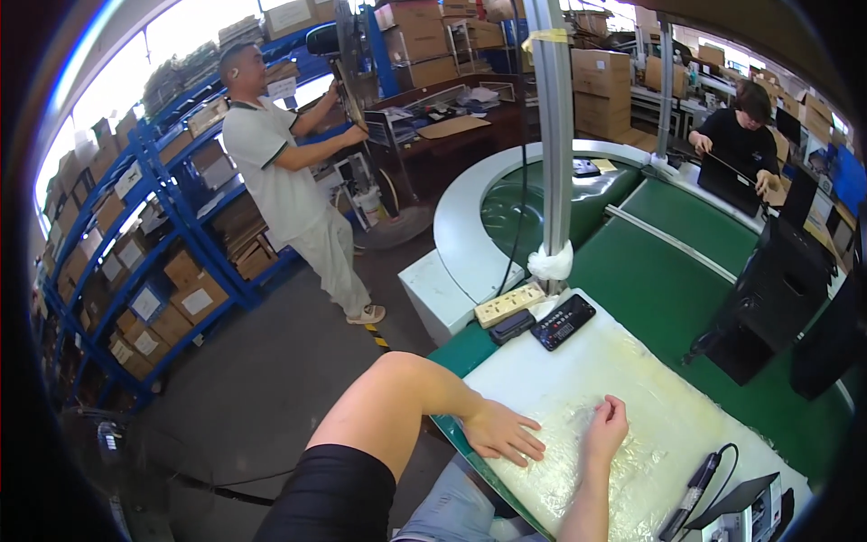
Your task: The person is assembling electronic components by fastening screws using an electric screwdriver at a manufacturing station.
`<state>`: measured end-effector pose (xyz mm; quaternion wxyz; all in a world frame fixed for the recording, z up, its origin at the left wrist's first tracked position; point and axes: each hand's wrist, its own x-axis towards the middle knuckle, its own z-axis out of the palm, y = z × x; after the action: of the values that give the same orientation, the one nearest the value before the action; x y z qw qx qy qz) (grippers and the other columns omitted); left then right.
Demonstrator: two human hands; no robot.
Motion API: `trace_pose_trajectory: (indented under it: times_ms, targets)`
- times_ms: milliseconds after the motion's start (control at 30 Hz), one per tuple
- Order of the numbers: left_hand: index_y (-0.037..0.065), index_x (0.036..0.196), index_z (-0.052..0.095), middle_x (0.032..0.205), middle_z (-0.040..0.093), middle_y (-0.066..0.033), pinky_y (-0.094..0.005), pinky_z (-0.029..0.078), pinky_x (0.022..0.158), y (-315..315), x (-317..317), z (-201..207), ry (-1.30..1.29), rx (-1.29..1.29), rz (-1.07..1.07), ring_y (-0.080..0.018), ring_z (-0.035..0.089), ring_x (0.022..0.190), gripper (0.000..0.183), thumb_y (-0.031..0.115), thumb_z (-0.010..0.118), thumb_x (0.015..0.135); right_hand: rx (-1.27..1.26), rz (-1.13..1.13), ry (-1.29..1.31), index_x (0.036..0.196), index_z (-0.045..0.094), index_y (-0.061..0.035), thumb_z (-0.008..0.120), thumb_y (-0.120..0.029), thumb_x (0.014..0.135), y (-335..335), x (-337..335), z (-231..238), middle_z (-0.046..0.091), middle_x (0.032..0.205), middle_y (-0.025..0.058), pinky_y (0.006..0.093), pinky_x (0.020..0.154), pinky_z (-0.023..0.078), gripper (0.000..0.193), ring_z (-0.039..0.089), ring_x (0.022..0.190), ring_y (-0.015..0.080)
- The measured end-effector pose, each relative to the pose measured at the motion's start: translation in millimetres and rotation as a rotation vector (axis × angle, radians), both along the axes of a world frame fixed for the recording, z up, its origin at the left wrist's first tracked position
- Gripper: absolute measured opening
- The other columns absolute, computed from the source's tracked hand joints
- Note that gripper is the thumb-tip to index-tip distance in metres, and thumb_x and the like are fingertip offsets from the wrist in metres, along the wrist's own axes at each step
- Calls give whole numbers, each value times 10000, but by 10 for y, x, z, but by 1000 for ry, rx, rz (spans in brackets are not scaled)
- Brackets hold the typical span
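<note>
My left hand (504,432) lies flat on a white padded work mat (650,397) wrapped in clear wrinkled film, its fingers spread and nothing under them that I can see. To its right, my right hand (607,428) rests on the same film with fingers curled in, and no object shows in it. At the mat's far corner lie a black smartphone (564,322) with a lit screen and a small black device (512,327). Nearest my right forearm is a black electric screwdriver (691,495) with a cord.
A cream power strip (509,305) sits by a metal post (553,135). Beyond the mat runs a green conveyor (650,257), with black monitor-like panels (759,298) at right. One person (280,172) stands at left near blue shelves (181,217); another (745,135) works across the belt.
</note>
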<state>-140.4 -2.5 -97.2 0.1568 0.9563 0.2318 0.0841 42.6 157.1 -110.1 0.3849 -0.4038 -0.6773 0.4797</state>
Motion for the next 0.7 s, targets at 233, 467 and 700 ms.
trace_pose_trajectory:
  times_ms: [233,467,700]
  targets:
    - [42,1355,449,1517,310,-201,-595,210,1116,12,19,6,-1,-14,21,-366,271,1422,548,213,500,837,21,-9,16,1019,640,-1,537,-86,920,31,20,-51,666,762,103,301,663,495,167,624,692,178]
    - [51,1372,424,1531,286,-192,-589,212,1121,-5,34,10,22,5,15,-354,265,1426,548,203,488,850,27,-15,-7,1022,645,-17,551,-100,923,-1,43,10,674,781,99,301,659,499,160,625,681,177]
    - [50,1404,396,1541,272,-181,-576,220,1119,22,41,31,89,-14,10,-340,255,1435,551,224,434,883,17,-11,3,1021,649,-24,557,-112,921,31,53,-48,681,785,94,303,651,503,162,633,679,176]
